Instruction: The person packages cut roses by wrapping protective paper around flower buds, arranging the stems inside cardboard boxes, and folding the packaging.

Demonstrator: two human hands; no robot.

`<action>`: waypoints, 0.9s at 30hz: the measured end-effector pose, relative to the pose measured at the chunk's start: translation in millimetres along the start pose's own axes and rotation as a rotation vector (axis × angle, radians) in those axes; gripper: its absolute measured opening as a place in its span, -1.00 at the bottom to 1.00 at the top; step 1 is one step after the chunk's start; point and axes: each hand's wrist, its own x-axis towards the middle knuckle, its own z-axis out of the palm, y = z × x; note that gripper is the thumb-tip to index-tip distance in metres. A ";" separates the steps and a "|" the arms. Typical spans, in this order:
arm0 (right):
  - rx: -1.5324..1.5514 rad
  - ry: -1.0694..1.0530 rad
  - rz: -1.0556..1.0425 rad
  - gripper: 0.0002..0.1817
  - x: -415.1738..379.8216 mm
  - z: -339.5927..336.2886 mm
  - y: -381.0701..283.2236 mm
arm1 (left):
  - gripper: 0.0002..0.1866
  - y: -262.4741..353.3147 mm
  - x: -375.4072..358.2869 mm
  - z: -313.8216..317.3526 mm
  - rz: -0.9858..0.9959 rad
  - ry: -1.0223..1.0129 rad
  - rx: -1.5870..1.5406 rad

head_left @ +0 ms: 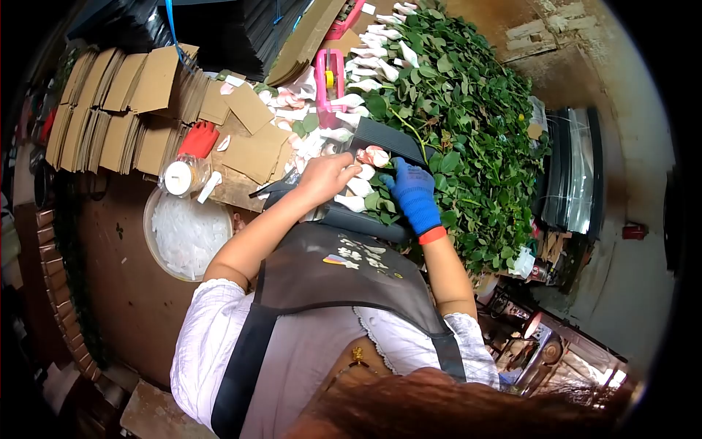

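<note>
An unwrapped pink rose (374,156) lies between my hands, its head pointing left. Just left of it is my bare left hand (329,178), fingers loosely bent and a little apart, over white-wrapped buds (360,187). My right hand (414,192), in a blue glove, has its fingers curled at the stem side of the rose; the stem itself is mostly hidden. Dark padded holders (387,137) lie beyond and below the hands. More wrapped buds (369,51) line the left edge of a large heap of leafy stems (468,110).
Cardboard stacks (121,80) and loose cardboard pieces (252,154) are at left. A pink tape dispenser (322,88) stands beyond my hands. A jar (178,178), a red glove (199,139) and a tub of clear pieces (186,238) are at lower left. Dark sheets (570,168) stand at right.
</note>
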 end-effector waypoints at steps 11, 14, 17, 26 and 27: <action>0.250 -0.152 -0.140 -0.12 -13.6 -21.1 19.6 | -0.70 -47.7 -29.9 -30.8 -0.295 -0.075 -0.426; 0.052 -0.161 -0.105 0.09 -12.6 -7.4 5.3 | -0.63 -12.3 -23.2 -16.1 -0.320 -0.110 -0.200; -0.105 -0.120 -0.059 0.14 -14.9 4.6 -3.9 | -0.62 -0.5 -11.6 -5.6 -0.300 -0.265 -0.175; 0.029 -0.068 -0.113 0.02 -21.6 3.3 10.3 | -0.75 -26.0 -37.4 -54.8 -0.188 0.170 -0.579; 0.051 -0.058 -0.098 -0.02 -28.2 -9.9 14.4 | -0.75 -33.6 -41.4 -61.6 -0.044 0.201 -0.475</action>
